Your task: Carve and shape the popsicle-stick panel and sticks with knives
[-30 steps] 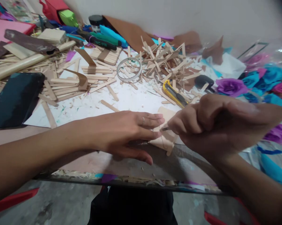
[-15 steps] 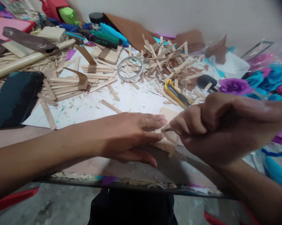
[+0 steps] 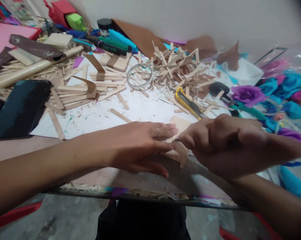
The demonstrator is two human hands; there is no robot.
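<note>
My left hand (image 3: pixel 137 145) lies flat with fingers stretched out, pressing down on a small panel of glued craft sticks (image 3: pixel 179 125) near the table's front edge. My right hand (image 3: pixel 223 143) is closed in a fist around a thin tool whose dark tip pokes out at the fingers and touches the panel beside my left fingertips; the tool's body is hidden. A loose stick end (image 3: pixel 182 156) juts from under the panel.
A yellow utility knife (image 3: pixel 187 102) lies just behind the panel. Behind it stand a heap of craft sticks (image 3: pixel 175 65), a tape ring (image 3: pixel 139 76) and stacked sticks (image 3: pixel 75 86). A dark phone (image 3: pixel 20 108) is left. Paper flowers (image 3: pixel 248 94) crowd the right.
My right hand has dropped slightly and shifted left along the panel with the tool tip. The left hand has stayed pressed in place. The view has tilted a little.
</note>
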